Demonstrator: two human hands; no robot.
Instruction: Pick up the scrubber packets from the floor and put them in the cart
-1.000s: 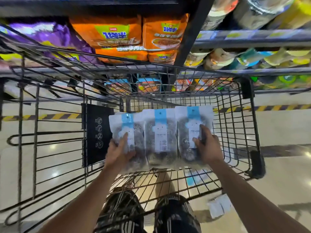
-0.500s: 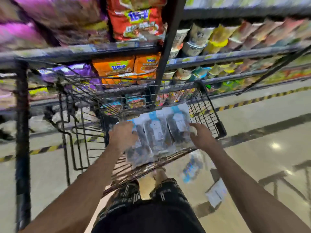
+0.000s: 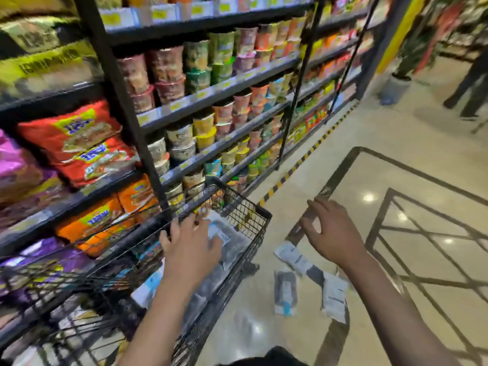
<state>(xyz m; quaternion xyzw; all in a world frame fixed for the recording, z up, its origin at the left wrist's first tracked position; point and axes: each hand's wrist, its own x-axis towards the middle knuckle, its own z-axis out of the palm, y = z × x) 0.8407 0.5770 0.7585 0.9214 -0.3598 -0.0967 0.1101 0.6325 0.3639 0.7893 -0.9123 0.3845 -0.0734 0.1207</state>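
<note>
Two hands are up here and neither is gripping anything, as far as I can tell. The left hand (image 3: pixel 191 243) hangs over the cart (image 3: pixel 260 215) with fingers spread, right above the scrubber packets in the cart (image 3: pixel 221 235), maybe brushing the top one, but the blur makes that hard to call. The right hand (image 3: pixel 335 233) is out past the cart's rim, fingers apart, empty, over the floor.

Going outward: three or so scrubber packets on the floor (image 3: pixel 285 291) lie just beside the cart's right side, one dark-faced, the others showing pale backs, a couple overlapping. So the job's partway done.

Handling-wise these look like nothing much: thin plastic sleeves with a wad of scrubber inside, so I'd guess light, floppy and a bit slick on that glossy tile floor (image 3: pixel 396 143). Pinching a flat one off polished tile could be fiddly. I'd go for the stiffer header end, or the bulge in the middle, or slide a finger under an overlapping edge.

Room is fine on the right, all open floor. On the left the shelves (image 3: pixel 211 96) crowd the cart, and the wire rim is the one edge to clear on the way in.
</note>
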